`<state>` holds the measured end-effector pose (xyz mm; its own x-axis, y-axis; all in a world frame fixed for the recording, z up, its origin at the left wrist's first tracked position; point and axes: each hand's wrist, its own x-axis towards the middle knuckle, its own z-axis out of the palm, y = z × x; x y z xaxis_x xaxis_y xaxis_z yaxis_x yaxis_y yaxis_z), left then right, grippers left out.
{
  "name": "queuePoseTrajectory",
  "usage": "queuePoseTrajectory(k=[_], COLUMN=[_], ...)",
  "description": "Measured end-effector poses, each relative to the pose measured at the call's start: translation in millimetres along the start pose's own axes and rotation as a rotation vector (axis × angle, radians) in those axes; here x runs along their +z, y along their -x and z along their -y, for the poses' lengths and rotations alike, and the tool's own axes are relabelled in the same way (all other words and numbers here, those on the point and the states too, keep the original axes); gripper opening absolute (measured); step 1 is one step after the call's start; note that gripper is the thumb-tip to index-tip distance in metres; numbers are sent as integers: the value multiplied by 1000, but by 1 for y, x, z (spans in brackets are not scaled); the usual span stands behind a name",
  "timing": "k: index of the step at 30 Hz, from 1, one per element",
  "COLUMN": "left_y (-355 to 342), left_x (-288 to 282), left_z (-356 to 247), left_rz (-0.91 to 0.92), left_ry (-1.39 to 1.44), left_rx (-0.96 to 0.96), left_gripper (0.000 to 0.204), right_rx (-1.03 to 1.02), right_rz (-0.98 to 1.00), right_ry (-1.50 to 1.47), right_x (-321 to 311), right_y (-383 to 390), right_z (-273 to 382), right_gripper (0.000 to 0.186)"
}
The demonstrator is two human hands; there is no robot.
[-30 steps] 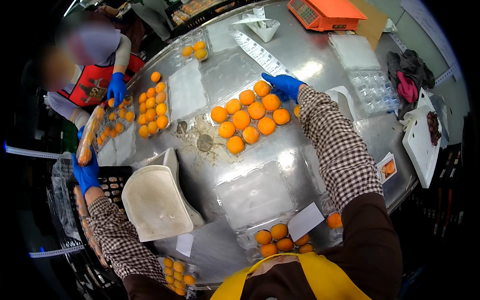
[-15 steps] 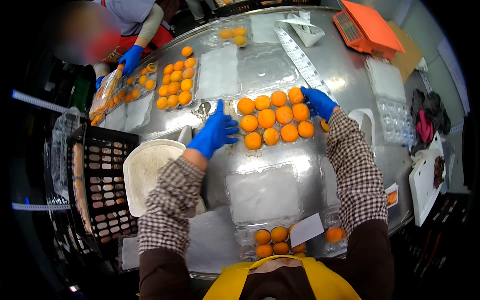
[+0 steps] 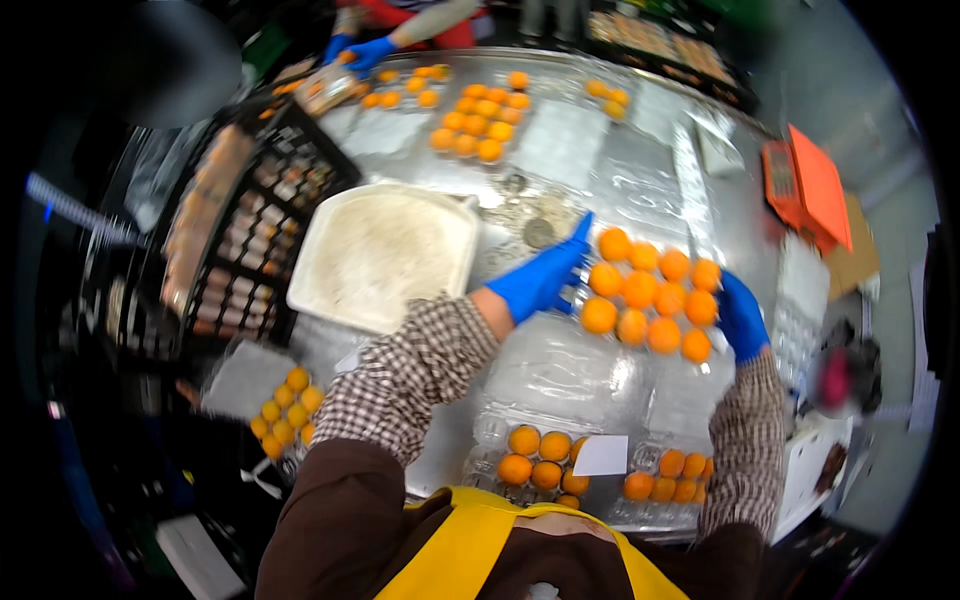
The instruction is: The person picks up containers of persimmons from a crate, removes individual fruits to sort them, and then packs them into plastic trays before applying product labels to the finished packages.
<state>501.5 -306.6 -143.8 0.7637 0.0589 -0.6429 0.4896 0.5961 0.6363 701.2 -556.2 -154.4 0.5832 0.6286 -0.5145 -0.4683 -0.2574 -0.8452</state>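
A clear plastic tray of round orange fruit (image 3: 654, 290), set in rows, is held between my two hands, slightly tilted. My left hand (image 3: 545, 275), in a blue glove, is at its left edge, thumb stretched out and the other fingers against or under the rim. Gripping the right edge is my right hand (image 3: 740, 315), also blue-gloved, its fingertips hidden by the tray. Below and left of it lies an empty clear lid (image 3: 560, 365). Closer to me stand a tray of fruit (image 3: 545, 472) with a white card (image 3: 601, 455) on it and another fruit tray (image 3: 665, 488).
A whitish basin (image 3: 385, 255) stands left of my left forearm, beside a black crate (image 3: 270, 225) of packed goods. Farther off are a filled fruit tray (image 3: 480, 122), an orange scale (image 3: 805, 190) and a co-worker's blue-gloved hand (image 3: 368, 52). Another fruit tray (image 3: 285, 412) sits lower left.
The fruit tray has shifted right and nearer to me, and both hands have moved with it. My left hand has closed in on its left edge. The head view has swung left.
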Motion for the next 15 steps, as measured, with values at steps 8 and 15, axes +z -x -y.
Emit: queuePoseTrajectory(k=[8,15], left_y=[89,195], left_x=[-11,-104], left_z=[-2,-9], left_rz=[231,45], left_ry=[0,-127], left_rx=[182,428], left_gripper=[87,85], right_rx=[32,-79], right_rz=[102,447], right_ry=[-17,79], right_x=[53,174], right_y=[82,41], right_z=[35,19], right_gripper=[38,50])
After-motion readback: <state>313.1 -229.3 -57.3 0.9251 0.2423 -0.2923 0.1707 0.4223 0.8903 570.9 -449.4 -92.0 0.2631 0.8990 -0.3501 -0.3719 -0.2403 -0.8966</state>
